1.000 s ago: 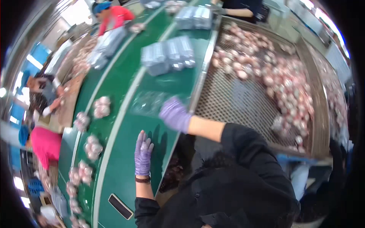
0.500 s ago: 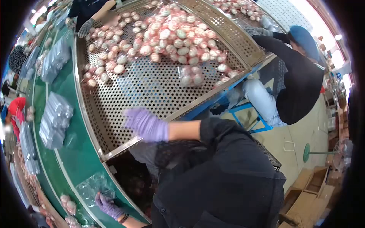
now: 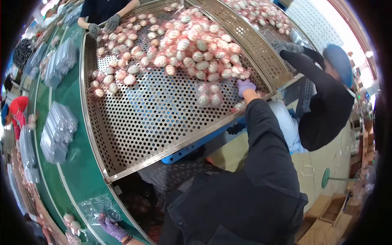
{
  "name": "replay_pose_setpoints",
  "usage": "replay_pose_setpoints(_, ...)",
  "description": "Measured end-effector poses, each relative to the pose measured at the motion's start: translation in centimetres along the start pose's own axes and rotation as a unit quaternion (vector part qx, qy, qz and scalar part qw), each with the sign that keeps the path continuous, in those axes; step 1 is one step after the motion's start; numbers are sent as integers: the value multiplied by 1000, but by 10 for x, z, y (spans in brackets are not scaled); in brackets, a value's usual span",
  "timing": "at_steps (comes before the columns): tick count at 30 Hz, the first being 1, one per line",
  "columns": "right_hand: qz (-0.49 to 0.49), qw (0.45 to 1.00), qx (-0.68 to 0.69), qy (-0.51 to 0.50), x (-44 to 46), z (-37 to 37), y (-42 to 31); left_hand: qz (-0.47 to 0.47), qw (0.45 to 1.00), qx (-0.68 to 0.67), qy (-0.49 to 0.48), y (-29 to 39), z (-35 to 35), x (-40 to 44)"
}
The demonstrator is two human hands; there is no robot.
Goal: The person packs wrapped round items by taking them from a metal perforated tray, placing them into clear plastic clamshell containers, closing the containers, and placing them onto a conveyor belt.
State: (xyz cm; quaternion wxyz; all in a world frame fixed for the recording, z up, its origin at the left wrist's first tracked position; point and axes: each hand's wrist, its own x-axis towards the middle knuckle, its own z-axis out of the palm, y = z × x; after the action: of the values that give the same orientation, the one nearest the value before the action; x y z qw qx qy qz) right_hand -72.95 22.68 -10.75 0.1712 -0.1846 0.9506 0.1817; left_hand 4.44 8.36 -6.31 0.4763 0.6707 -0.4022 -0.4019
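My right hand (image 3: 246,87), in a purple glove, reaches to the right end of the perforated metal tray (image 3: 134,163). Its fingers touch the edge of the heap of netted bulbs (image 3: 196,45); what they hold, if anything, is hidden. Left of it a clear pack of bulbs (image 3: 209,94) lies on the tray. My left hand (image 3: 111,228), gloved in purple, is at the lower left on the green conveyor (image 3: 75,171), at the edge of a clear plastic bag (image 3: 98,207). Its fingers are partly spread, with the bag beside the fingertips.
Stacks of clear packaging (image 3: 59,132) lie on the conveyor, with bulb packs (image 3: 71,224) below. A co-worker's gloved hands (image 3: 111,23) are at the tray's top left corner. Another person in a blue cap (image 3: 339,61) sits at the right, arms over the neighbouring tray.
My view has swung right toward the tray. My right hand has gone from above the conveyor, across the tray's front edge, to the bulbs at the right. My left hand stays by the bag.
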Motion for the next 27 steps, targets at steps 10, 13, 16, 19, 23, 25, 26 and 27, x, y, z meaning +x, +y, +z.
replay_pose_setpoints(10,-294,743,589,-123,-38,-43,-45,-10,1000,-12,-8,-2,-1,-4)
replay_pose_setpoints(13,-381,477,727,-315,-89,-63,-70,51,996,-39,-59,-9,-7,0)
replay_pose_setpoints(16,-425,439,709,-351,-151,-90,-110,21,997,-9,-71,34,10,-13)
replay_pose_setpoints(19,-442,358,702,-428,-181,-92,-156,15,994,1,-106,45,-1,-16)
replay_pose_setpoints(23,-379,275,722,-510,-239,-86,-218,-6,998,59,-36,46,-15,-18)
replay_pose_setpoints(25,-299,237,733,-563,-268,-78,-246,-64,992,109,-25,50,-34,-19)
replay_pose_setpoints(26,-280,216,715,-603,-275,-71,-258,78,944,316,54,33,-47,-17)
replay_pose_setpoints(27,-248,215,712,-621,-293,-74,-265,207,827,507,126,16,-59,-17)
